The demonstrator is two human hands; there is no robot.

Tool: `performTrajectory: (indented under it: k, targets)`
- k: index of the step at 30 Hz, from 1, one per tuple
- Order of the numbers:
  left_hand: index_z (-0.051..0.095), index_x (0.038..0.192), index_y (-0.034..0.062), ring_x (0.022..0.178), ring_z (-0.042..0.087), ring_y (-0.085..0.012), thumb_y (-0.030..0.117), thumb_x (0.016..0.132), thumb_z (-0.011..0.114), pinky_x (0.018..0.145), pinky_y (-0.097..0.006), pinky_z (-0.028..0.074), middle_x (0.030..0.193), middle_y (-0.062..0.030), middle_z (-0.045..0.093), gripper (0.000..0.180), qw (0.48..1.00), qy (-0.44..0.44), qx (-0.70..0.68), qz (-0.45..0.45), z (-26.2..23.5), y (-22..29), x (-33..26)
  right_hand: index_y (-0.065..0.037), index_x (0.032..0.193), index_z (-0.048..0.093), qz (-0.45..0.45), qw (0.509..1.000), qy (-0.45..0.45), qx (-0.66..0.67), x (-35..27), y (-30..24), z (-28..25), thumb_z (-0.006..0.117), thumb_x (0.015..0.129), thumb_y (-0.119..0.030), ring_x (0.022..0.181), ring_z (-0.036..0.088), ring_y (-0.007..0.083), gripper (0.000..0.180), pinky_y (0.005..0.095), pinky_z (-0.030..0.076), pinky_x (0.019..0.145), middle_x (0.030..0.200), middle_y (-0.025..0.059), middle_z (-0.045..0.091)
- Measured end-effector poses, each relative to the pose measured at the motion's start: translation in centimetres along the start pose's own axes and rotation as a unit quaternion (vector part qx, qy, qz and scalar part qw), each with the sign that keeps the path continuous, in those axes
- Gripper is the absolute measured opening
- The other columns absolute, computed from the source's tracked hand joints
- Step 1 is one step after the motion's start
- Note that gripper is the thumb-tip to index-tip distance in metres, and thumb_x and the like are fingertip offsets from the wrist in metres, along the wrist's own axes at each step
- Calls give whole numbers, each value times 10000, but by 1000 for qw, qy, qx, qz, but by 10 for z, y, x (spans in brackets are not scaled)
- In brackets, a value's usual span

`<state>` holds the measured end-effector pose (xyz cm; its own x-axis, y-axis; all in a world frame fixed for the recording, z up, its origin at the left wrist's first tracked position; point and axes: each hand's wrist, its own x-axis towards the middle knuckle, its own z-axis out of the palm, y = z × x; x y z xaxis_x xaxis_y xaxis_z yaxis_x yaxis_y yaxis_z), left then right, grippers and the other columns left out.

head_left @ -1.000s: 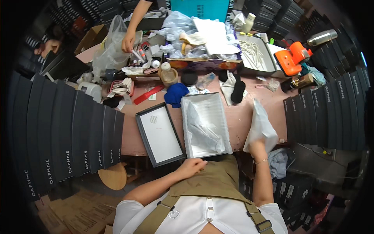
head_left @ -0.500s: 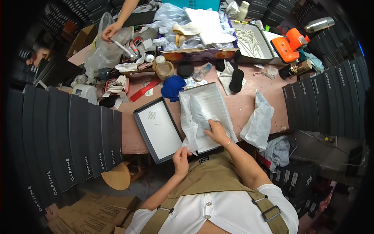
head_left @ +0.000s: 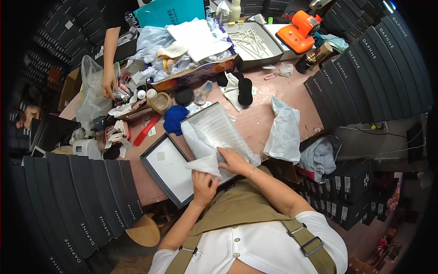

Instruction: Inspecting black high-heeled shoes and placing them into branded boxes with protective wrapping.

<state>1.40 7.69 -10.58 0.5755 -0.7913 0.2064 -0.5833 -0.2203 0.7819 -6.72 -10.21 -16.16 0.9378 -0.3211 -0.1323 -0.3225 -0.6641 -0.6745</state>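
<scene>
An open box (head_left: pixel 218 123) lined with white tissue paper (head_left: pixel 200 148) lies on the brown table in front of me. My left hand (head_left: pixel 203 185) pinches the near corner of the tissue paper at the box's front edge. My right hand (head_left: pixel 233 160) rests flat inside the box, pressing the paper down, fingers spread. The dark box lid (head_left: pixel 169 170) with a white inside lies just left of the box. A white cloth bag (head_left: pixel 284 130) lies on the table to the right.
Stacks of dark boxes (head_left: pixel 77 201) line the left and right (head_left: pixel 365 59). The far table holds plastic bags (head_left: pixel 155 39), a tray (head_left: pixel 253 41), an orange tool (head_left: pixel 301 34), a blue cloth (head_left: pixel 174 118) and black shoes (head_left: pixel 245 90). Another person's hand (head_left: pixel 109 84) reaches at the far left.
My right hand left the white cloth bag and moved into the box. My left hand took hold of the tissue paper's near corner and folded it over.
</scene>
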Motion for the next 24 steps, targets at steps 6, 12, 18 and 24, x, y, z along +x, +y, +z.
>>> performTrajectory:
  k: [6, 12, 18, 24]
  targets:
    - [634, 888, 27, 837, 527, -120, 178, 920, 584, 730, -232, 394, 975, -61, 596, 162, 796, 125, -480, -347, 0, -13, 16, -32, 1152, 477, 29, 999, 30, -29, -3, -7, 12, 691, 746, -201, 932, 576, 366, 489, 459, 464, 782, 969, 188, 604]
    - [628, 1028, 24, 1124, 545, -289, 69, 853, 598, 958, -362, 411, 1149, -163, 598, 183, 980, -108, -101, 130, -12, 46, 35, -47, 1053, 501, 44, 997, 41, -57, -4, -4, 19, 681, 753, -205, 928, 586, 341, 384, 477, 451, 770, 935, 155, 621]
    - [487, 1256, -75, 1302, 372, -391, 114, 890, 540, 1102, -435, 266, 1366, -254, 429, 415, 997, -72, -8, 10, 3, -8, 56, -46, 1084, 514, 31, 997, 57, -46, 4, 19, 20, 668, 757, -188, 996, 562, 326, 389, 473, 427, 841, 1005, 154, 608]
    - [473, 1230, -116, 1222, 416, -406, 366, 910, 504, 1026, -456, 323, 1298, -290, 455, 580, 904, -328, 275, 1, 78, -54, 127, -45, 1128, 530, 57, 984, -152, -73, -41, -30, -52, 645, 764, -163, 1103, 524, 304, 400, 468, 387, 949, 1112, 155, 585]
